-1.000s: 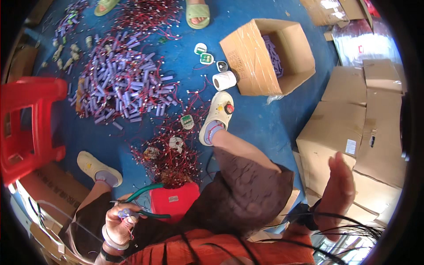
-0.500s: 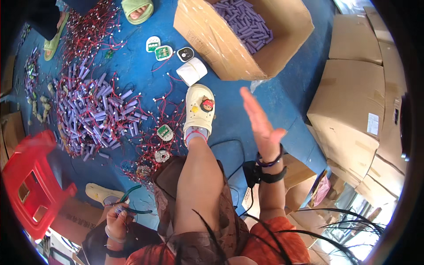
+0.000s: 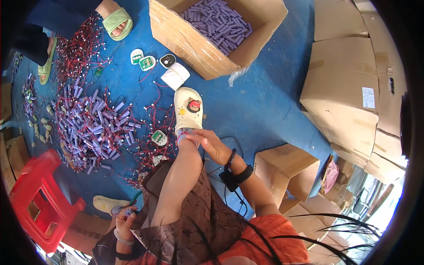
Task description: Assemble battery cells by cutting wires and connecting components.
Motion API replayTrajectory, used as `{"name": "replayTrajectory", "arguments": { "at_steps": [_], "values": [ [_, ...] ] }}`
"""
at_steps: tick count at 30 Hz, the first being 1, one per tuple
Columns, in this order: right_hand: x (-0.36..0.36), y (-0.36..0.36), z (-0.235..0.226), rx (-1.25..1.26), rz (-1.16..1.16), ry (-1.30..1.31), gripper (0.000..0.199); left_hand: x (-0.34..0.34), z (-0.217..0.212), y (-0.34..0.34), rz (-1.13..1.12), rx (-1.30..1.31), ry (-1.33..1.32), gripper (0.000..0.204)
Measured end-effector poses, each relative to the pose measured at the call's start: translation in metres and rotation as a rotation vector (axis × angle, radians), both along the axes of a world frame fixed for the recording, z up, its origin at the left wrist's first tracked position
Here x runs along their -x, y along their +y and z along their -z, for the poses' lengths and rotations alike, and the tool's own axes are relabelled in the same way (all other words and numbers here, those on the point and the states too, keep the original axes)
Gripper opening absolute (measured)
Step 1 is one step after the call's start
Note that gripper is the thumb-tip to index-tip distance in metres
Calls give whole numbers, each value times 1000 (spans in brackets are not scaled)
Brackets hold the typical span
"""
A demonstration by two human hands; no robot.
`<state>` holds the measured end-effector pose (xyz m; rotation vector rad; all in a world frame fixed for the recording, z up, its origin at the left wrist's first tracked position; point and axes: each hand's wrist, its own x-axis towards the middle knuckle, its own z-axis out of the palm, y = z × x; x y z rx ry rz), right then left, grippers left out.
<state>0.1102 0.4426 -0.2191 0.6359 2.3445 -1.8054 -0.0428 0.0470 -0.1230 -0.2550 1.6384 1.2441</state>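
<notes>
My right hand (image 3: 213, 148) lies across my raised leg just above the sock, its fingers stretched out and holding nothing. A dark band with a small black box (image 3: 229, 180) and cable is at that wrist. At the lower left, my left hand (image 3: 123, 226) is closed round green-handled pliers (image 3: 135, 197), mostly hidden by my skirt. A small purplish piece (image 3: 128, 213) shows at its fingers, too small to make out. Beyond my cream clog (image 3: 188, 108) stands a white roll (image 3: 176, 77). Left of it lies a heap of purple battery cells (image 3: 95, 128) with red wires.
An open cardboard box (image 3: 190, 48) holds many purple cells. Round green circuit boards (image 3: 147, 63) lie near it. A red plastic stool (image 3: 46, 198) stands at left, stacked cartons (image 3: 340, 79) at right. Another person's green slipper (image 3: 118, 24) is at the upper left.
My right hand has come down and left from its raised position onto my lower leg. My left hand has shifted slightly, with the pliers now more hidden. The whole view has shifted.
</notes>
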Motion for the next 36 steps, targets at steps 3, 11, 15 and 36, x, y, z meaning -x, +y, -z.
{"name": "replayTrajectory", "arguments": {
  "at_steps": [3, 11, 15, 36],
  "values": [
    [-1, -8, 6, -21, 38, 58, 60, 0, 0, -4, -29, -5, -32, 24],
    [-9, 2, 0, 109, 123, 126, 58, 5, 5, -2, -30, -12, -142, 25],
    [2, -4, 6, 36, 88, 57, 57, 6, 16, -13, -96, 34, -168, 25],
    [27, -11, -14, -16, 190, -79, 40, 3, -5, 11, -87, -20, -120, 29]
  ]
}}
